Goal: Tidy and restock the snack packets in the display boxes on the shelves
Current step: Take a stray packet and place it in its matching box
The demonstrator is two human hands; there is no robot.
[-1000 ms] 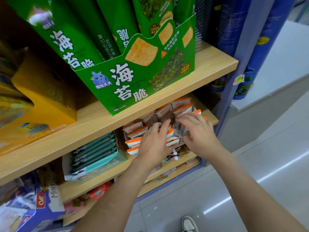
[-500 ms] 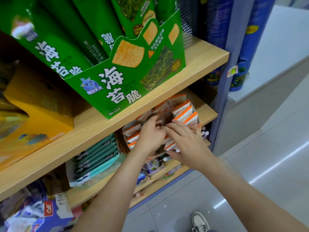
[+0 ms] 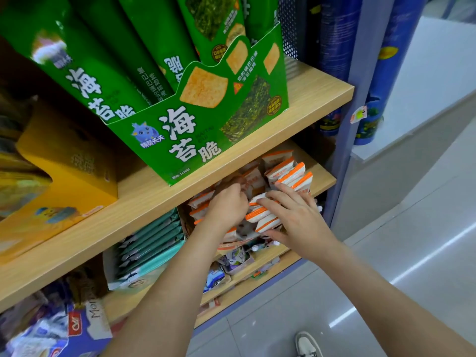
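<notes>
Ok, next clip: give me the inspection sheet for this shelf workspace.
Surface: wooden shelves, stocked on every level in view.
Job's things: orange-and-white packets in rows under the top board, the front ones leaning.
Clutter: small loose packets on the level below.
Hands: left hand curled in among the packets, grip hidden; right hand spread over the front packets.
Cables: nothing seen.
Surroundings: green seaweed box, yellow box, teal packets, blue tubes, grey floor, a shoe.

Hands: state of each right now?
Left hand: fingers curled among orange-and-white packets; grip cannot be told.
Right hand: open, straight fingers pressing the packets.
</notes>
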